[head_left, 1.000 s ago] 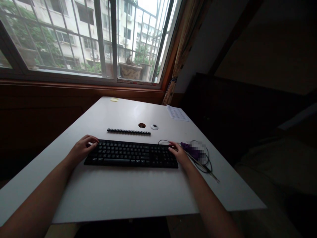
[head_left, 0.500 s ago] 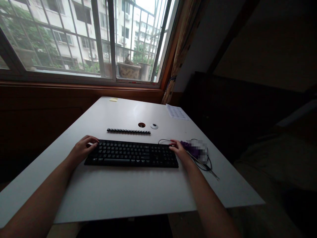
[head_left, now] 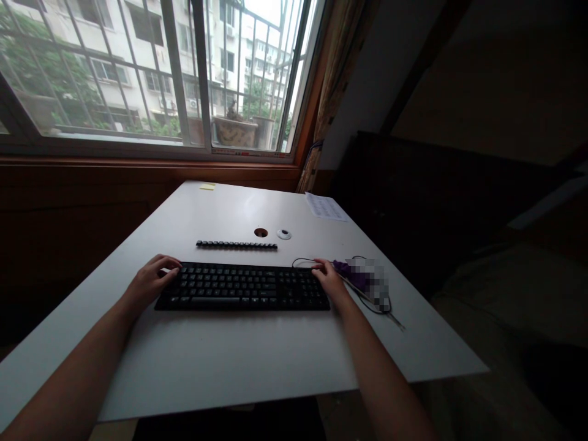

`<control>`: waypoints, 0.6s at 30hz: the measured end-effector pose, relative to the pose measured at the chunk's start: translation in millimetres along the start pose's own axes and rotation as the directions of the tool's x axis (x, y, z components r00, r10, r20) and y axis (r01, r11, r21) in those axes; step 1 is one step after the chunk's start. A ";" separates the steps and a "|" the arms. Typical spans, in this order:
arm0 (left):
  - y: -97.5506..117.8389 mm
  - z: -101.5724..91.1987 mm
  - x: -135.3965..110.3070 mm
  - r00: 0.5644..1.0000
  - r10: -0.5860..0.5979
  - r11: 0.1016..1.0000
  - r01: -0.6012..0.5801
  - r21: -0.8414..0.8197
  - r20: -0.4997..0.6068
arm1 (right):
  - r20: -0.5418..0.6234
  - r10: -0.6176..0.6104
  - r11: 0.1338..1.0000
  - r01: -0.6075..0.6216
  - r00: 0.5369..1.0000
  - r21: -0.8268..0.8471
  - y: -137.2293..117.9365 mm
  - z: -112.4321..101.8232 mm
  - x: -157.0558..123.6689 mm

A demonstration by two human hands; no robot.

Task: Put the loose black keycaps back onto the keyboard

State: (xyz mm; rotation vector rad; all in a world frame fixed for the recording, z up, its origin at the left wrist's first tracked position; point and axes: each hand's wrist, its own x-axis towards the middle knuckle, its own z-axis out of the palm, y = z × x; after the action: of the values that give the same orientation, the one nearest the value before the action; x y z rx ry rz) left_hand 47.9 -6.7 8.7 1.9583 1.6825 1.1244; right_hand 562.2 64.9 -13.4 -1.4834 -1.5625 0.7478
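A black keyboard (head_left: pixel 234 288) lies flat on the white table (head_left: pixel 229 361) in front of me. At its upper left end is my left hand (head_left: pixel 154 277), thumb and fingers closed on the edge. My right hand (head_left: pixel 327 275) grips the opposite end in the same way, with the fingertips at the upper right corner. Just behind the keyboard lies a straight row of black keycaps (head_left: pixel 236 245), apart from it. To the right of my right hand rests a purple cloth item (head_left: pixel 351 275), partly blurred out, among a black cable (head_left: pixel 301 260) and a thin pointed tool (head_left: pixel 395 321).
Farther back are a round cable hole (head_left: pixel 261 233) in the tabletop and a round white cover (head_left: pixel 283 234) beside it. Printed paper (head_left: pixel 326 207) lies at the far right edge, a yellow note (head_left: pixel 207 186) at the far left corner. A barred window (head_left: pixel 151 79) rises beyond.
The view has shifted slightly. Both hands keep their places at the keyboard's ends, and the keyboard and keycap row show no clear movement on the table.
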 end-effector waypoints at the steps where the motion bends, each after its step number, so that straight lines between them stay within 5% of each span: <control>1: 1.0 -0.2 0.0 1.000 0.003 1.000 -0.003 -0.002 -0.001 | -0.036 -0.012 1.000 0.012 0.999 -0.010 -2.2 0.8 -1.7; 8: 3.1 -0.2 -0.4 1.000 -0.005 1.000 0.005 -0.003 -0.002 | -0.142 -0.266 0.961 0.252 0.953 -0.112 -27.4 -6.5 -30.0; 18: 1.4 0.0 -0.2 1.000 0.015 1.000 -0.015 0.004 -0.019 | -0.132 -0.428 0.876 0.375 0.894 -0.303 -35.9 -7.5 -35.6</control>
State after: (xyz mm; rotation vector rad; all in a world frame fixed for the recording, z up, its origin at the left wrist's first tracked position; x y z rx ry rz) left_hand 48.9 -7.2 9.6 1.9715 1.6833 1.1494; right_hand 549.5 24.5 15.2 -1.3038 -1.7917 0.1427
